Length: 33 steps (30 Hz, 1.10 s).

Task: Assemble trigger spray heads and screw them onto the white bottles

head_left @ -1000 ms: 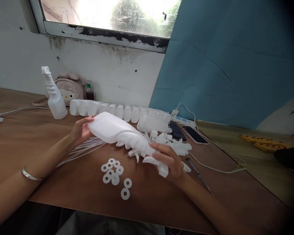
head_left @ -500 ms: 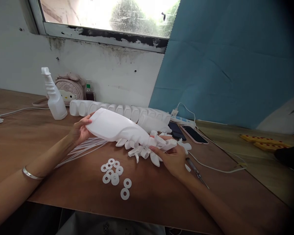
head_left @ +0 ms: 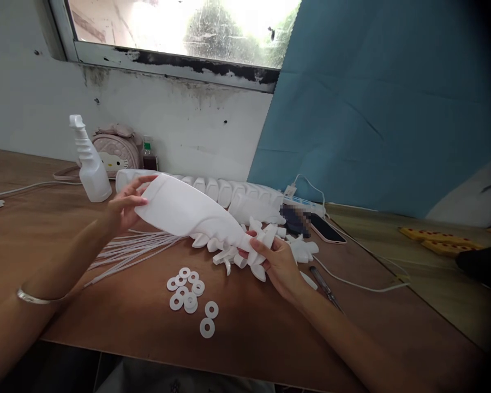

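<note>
A white plastic spray bottle (head_left: 188, 210) lies tilted in the air between my hands, its base up to the left and its neck down to the right. My left hand (head_left: 126, 204) grips the base, thumb in front and fingers round the edge. At the neck end, my right hand (head_left: 280, 262) is closed with thumb and fingers around the neck. A white plastic piece (head_left: 267, 236) shows against those fingers; I cannot tell whether it is held or fitted on. Below and behind lies a pile of white plastic parts (head_left: 229, 256). Several white ring washers (head_left: 190, 300) lie in front.
A row of white bottles (head_left: 213, 191) lies along the back. One bottle (head_left: 94, 174) stands upright at left, before a pink bag (head_left: 118, 144). Thin white tubes (head_left: 139, 245) lie near my left arm. A screwdriver (head_left: 325, 286), phone (head_left: 325, 228) and white cable (head_left: 360, 281) are at right.
My left hand has shifted left and its fingers have spread around the bottle's base. My right hand has moved left and closed on the neck. The bottle has moved slightly left.
</note>
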Tool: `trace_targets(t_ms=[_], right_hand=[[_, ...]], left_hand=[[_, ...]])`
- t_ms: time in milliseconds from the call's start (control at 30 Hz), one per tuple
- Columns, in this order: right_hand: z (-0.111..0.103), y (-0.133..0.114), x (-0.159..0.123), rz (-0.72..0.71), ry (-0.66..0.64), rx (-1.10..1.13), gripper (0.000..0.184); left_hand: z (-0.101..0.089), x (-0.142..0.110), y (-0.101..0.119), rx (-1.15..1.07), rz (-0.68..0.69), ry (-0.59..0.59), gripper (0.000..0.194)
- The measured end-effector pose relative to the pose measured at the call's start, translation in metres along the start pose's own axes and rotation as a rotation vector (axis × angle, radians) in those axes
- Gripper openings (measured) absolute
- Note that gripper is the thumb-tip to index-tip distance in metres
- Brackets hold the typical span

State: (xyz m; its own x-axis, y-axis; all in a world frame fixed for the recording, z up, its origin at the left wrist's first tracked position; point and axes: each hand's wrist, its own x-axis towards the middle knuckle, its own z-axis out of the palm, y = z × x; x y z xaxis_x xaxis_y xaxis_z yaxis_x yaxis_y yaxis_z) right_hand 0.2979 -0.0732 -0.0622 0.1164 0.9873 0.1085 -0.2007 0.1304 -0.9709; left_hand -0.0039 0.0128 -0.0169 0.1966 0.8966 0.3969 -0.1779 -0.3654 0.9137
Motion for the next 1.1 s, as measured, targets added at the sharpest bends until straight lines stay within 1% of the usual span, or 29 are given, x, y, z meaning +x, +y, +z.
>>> trace_targets(t_ms=[33,67,100,133,167,200,233,267,300,333,367,400,467,567,667,733,800,967,1033,1100], right_hand=[[0.001,0.001,-0.001,0.001,-0.002,0.003,0.037],[0.002,0.002,-0.001,0.000,-0.006,0.004,0.039],[0.004,0.005,-0.002,-0.002,-0.011,0.002,0.040],[0.005,0.007,-0.003,-0.004,-0.017,-0.001,0.041],[0.007,0.010,-0.005,-0.008,-0.023,-0.005,0.041],[0.008,0.013,-0.007,-0.012,-0.029,-0.008,0.040],[0.010,0.016,-0.010,-0.022,-0.035,-0.010,0.039],[0.012,0.018,-0.012,-0.038,-0.040,-0.011,0.037],[0.013,0.020,-0.015,-0.061,-0.045,-0.011,0.035],[0.014,0.021,-0.018,-0.086,-0.055,-0.008,0.033],[0.015,0.021,-0.020,-0.109,-0.066,-0.004,0.032],[0.015,0.021,-0.021,-0.131,-0.081,0.000,0.032],[0.015,0.018,-0.024,-0.166,-0.125,0.003,0.032],[0.014,0.012,-0.025,-0.225,-0.239,0.009,0.031],[0.012,0.010,-0.027,-0.277,-0.400,0.015,0.028],[0.011,0.011,-0.031,-0.299,-0.458,-0.029,0.024],[0.012,0.013,-0.034,-0.300,-0.462,-0.098,0.021],[0.016,0.020,-0.038,-0.241,-0.475,-0.229,0.021],[0.017,0.022,-0.038,-0.236,-0.482,-0.262,0.022],[0.017,0.024,-0.038,-0.229,-0.483,-0.286,0.023]], left_hand=[[0.002,-0.001,0.009,0.105,0.054,0.000,0.052],[0.006,-0.003,0.019,0.244,0.144,0.003,0.052],[0.013,-0.007,0.027,0.516,0.320,0.007,0.055],[0.023,-0.013,0.034,0.799,0.508,-0.015,0.059],[0.036,-0.020,0.038,1.001,0.651,-0.077,0.062],[0.050,-0.028,0.039,1.138,0.748,-0.185,0.066],[0.066,-0.036,0.038,1.215,0.841,-0.318,0.069],[0.083,-0.044,0.034,1.254,0.938,-0.453,0.065],[0.098,-0.050,0.028,1.319,0.981,-0.541,0.055],[0.112,-0.055,0.021,1.382,1.049,-0.569,0.046],[0.124,-0.057,0.015,1.433,1.118,-0.548,0.042],[0.133,-0.058,0.009,1.484,1.107,-0.508,0.041],[0.143,-0.055,0.003,1.500,1.088,-0.394,0.038],[0.141,-0.044,0.007,1.500,1.058,-0.285,0.034],[0.129,-0.029,0.022,1.540,1.058,-0.194,0.029],[0.119,-0.017,0.032,1.524,1.039,-0.096,0.022],[0.107,-0.005,0.042,1.455,1.011,0.011,0.016],[0.072,0.021,0.053,1.339,0.823,0.294,0.026],[0.057,0.031,0.054,1.248,0.765,0.360,0.028],[0.042,0.042,0.053,1.107,0.722,0.382,0.025]])
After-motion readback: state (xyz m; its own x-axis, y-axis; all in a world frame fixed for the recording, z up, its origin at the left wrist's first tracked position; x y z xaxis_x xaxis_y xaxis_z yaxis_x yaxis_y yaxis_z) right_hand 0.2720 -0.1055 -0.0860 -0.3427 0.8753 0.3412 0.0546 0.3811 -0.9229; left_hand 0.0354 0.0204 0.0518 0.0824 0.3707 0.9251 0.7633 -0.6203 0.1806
